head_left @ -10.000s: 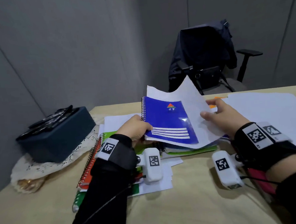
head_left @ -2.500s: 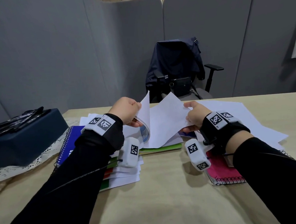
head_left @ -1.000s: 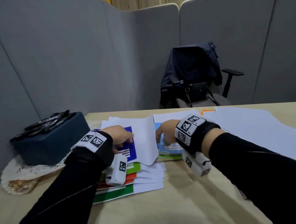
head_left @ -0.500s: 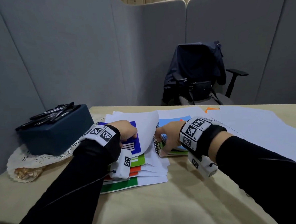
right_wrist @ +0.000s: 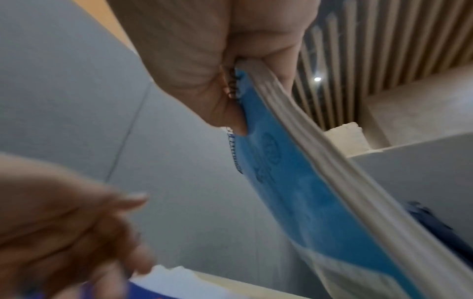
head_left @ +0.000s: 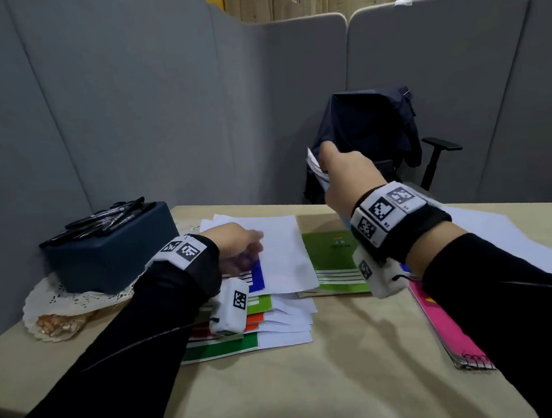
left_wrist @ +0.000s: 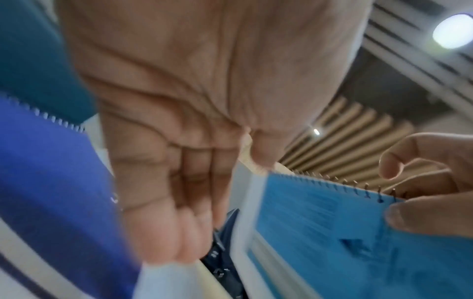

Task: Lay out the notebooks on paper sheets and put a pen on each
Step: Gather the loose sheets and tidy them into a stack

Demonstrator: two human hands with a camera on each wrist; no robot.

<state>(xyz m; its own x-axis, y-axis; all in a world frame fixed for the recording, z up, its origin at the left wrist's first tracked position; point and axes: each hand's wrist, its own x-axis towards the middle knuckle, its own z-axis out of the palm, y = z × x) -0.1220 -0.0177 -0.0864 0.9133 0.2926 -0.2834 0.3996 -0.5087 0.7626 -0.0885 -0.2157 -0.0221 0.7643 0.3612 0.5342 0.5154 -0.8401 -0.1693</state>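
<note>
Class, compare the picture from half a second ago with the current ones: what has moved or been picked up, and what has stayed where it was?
The right hand has lifted the light blue spiral notebook off the pile, gripping it near the spiral, and uncovered the green notebook. The left hand stays low over the dark blue notebook. The pens still lie on the dark box.

My head camera sits above the near edge of the counter [head_left: 279, 386], facing forward and down toward the grey partitions at 12 o'clock. The left wrist camera lies low, very close under the left hand [left_wrist: 179, 121], looking up along it toward the ceiling. The right wrist camera looks up along the right hand [right_wrist: 217, 60], just as close. All three share the light blue notebook [left_wrist: 345, 232]; each wrist view also catches the other hand.
</note>
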